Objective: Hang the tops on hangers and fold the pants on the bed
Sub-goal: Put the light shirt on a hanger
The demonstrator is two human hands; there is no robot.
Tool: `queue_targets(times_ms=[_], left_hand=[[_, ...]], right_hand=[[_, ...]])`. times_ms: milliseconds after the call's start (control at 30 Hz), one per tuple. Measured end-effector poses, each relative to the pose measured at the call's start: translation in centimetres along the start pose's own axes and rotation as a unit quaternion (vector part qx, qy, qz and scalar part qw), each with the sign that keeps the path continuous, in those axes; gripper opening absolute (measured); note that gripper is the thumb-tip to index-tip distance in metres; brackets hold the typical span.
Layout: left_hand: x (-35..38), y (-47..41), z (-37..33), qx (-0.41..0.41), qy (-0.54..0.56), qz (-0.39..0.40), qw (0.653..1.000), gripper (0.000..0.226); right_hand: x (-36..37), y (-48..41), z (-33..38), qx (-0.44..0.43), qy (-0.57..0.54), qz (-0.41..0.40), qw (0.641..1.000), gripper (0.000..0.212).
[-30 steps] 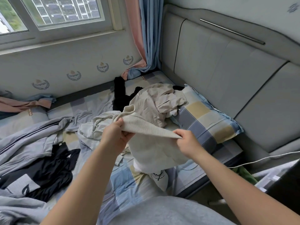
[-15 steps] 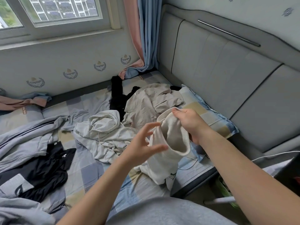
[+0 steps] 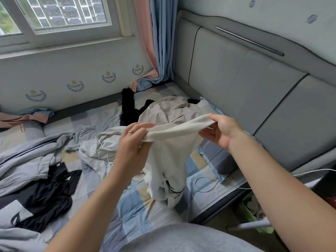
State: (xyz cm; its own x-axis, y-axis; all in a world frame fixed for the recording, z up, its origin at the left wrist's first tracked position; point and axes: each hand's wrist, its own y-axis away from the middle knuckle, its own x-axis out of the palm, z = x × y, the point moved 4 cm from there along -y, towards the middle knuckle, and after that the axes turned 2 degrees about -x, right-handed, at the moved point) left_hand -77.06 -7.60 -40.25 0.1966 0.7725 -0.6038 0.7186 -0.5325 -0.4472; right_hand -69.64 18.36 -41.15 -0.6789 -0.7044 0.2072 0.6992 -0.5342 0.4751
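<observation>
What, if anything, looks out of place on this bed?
A white cable lies looped on the mattress edge beside the pillow. The curtain hem spills onto its far corner. Otherwise only crumpled, unsorted garments; nothing looks damaged.

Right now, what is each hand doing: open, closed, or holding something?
Left hand: grips the ribbed band of the cream knit garment.
Right hand: pinches the same band's other end.

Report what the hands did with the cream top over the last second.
The left hand let go of the ribbed hem of the cream top, opened, then pinched it again; the hem now spans both hands. The right hand kept its grip throughout. The other clothes on the bed stayed put.
</observation>
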Motion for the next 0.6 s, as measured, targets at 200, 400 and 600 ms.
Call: queue_targets(times_ms=[200, 400, 600], left_hand=[[-2.8, -2.3, -1.9, -0.049, 0.143, -0.014, 0.988, 0.034], [-6.0, -6.0, -3.9, -0.07, 0.132, -0.077, 0.986, 0.039], [-6.6, -7.3, -5.4, -0.093, 0.139, -0.066, 0.984, 0.039]], right_hand=[[2.4, 1.1, -1.5, -0.064, 0.028, 0.106, 0.992, 0.023], [7.2, 5.9, -3.6, -0.224, 0.159, 0.213, 0.938, 0.016], [10.5, 6.5, -7.8, -0.216, 0.292, 0.243, 0.899, 0.046]])
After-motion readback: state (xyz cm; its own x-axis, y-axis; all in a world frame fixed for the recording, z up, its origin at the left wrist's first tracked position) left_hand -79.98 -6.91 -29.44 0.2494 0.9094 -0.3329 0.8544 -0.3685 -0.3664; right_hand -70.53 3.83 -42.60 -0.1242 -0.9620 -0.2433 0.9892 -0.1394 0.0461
